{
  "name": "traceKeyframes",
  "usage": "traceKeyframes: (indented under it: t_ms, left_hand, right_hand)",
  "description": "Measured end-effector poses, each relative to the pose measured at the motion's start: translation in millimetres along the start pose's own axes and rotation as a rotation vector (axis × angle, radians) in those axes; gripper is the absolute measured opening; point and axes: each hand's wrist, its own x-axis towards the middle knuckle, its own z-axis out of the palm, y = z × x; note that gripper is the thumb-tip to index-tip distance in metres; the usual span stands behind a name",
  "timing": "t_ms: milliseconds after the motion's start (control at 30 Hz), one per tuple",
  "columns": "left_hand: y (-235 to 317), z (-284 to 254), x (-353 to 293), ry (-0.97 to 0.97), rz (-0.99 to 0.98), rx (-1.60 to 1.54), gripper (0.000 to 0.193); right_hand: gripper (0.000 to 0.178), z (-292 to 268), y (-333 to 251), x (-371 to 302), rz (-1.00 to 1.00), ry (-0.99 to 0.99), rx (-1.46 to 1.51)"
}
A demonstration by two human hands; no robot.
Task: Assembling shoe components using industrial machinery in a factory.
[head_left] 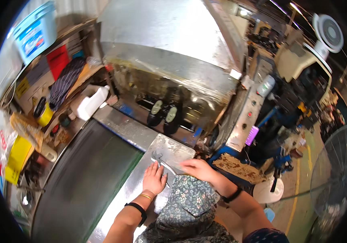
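My left hand (154,179) lies with outstretched fingers on a shiny metal table (115,224), beside a silver plier-like hand tool (168,166). Part of that tool is hidden by the hand, and no grip on it shows. Over the table's right side, my right hand (197,168) reaches leftward, its fingers extended and near the tool's curved handle; nothing shows in it. Grey floral cloth (193,196) covers the space between my forearms. Ahead, two dark shoes (163,117) with pale oval patches rest below a metal hood (161,32).
A dark conveyor belt (88,178) runs along the left. Beyond it, a cluttered shelf holds a white jug (90,103) and yellow tape (44,113). On the right are a metal control panel (248,117), a white bucket (268,190) and a large wire fan guard (337,174).
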Motion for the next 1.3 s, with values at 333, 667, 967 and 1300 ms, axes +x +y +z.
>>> traceKeyframes:
  t_ms: [333,667,967,1300]
  left_hand:
    - [3.6,7.9,9.6,0.004,0.050,-0.007,0.047]
    - [2.5,7.0,-0.9,0.048,0.049,0.020,0.046]
    - [0.4,8.3,-2.2,0.025,0.021,0.032,0.048]
    - [5.3,8.0,1.9,0.046,0.024,0.038,0.045]
  right_hand:
    - [0.039,-148.2,100.9,-288.4,0.556,1.052,-0.706]
    - [0.038,-189.0,161.7,-324.9,0.956,1.163,0.115]
    - [0.031,-182.5,197.6,-332.5,0.887,1.253,0.490]
    - [0.038,-179.5,201.1,-326.1,0.895,1.282,-0.190]
